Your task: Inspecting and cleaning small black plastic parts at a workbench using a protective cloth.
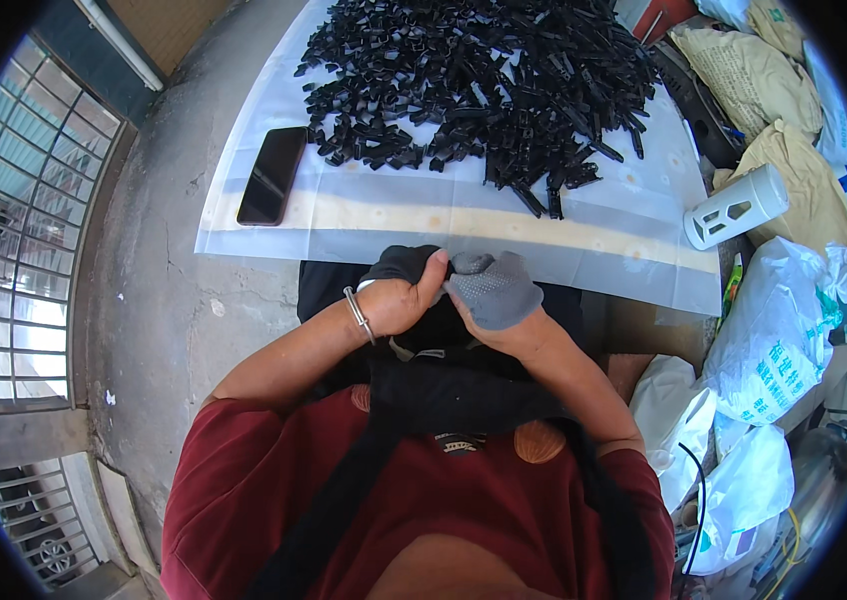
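My left hand [402,300] and my right hand [496,292] meet in front of my body, just off the table's near edge. Dark cloth covers part of the left hand; its thumb is bare, and a metal bangle circles the wrist. A grey dotted glove [500,298] covers much of the right hand. The fingers of both are curled in and touch at the middle; whatever lies between them is hidden. Beyond them, small black curved pieces [369,140] are heaped on the table's left, and longer black plastic pieces [564,110] lie heaped on the right.
A dark phone [272,177] lies on the pale table cover [344,225], left of the heaps. At the right edge stands a white cylinder with cut-outs [737,207]. Sacks [749,90] and white plastic bags [769,340] crowd the right side. A barred window [29,220] is at left.
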`<state>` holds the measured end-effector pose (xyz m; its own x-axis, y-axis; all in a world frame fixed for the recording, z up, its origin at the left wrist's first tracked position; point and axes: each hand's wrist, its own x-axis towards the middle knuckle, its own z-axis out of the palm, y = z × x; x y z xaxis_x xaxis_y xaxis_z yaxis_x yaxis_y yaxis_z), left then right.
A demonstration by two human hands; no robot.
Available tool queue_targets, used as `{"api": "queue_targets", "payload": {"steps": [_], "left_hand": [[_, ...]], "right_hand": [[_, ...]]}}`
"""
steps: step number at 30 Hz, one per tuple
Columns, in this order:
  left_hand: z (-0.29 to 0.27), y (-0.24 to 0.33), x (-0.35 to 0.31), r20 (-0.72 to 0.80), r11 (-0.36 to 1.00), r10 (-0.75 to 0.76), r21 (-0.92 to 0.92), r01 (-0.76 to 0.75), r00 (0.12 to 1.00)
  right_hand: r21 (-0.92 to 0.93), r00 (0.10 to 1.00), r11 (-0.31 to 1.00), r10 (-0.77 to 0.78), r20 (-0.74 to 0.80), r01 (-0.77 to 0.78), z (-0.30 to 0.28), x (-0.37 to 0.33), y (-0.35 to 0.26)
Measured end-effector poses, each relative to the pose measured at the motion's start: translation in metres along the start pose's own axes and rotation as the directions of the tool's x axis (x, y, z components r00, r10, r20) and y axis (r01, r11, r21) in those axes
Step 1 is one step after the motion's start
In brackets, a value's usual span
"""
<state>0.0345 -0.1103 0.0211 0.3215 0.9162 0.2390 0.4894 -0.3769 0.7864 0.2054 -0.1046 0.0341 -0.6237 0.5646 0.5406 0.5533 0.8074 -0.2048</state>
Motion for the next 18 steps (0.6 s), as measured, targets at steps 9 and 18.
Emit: {"api": "queue_targets", "payload": {"steps": [9,18], "left_hand": [[-0.011,-0.045,0.066,-0.286,0.763,0.244,0.647,-0.002,0.927],[-0.002,-0.054,0.097,-0.192,0.680,0.077,0.728,0.090,0.978]], "right_hand": [[-0.389,0.920,0.847,0.392,-0.001,-0.361,-0.010,0.021,0.069],[-0.400,0.961,0.881,0.277,0.003,-0.252,-0.003,0.021,0.069]]}}
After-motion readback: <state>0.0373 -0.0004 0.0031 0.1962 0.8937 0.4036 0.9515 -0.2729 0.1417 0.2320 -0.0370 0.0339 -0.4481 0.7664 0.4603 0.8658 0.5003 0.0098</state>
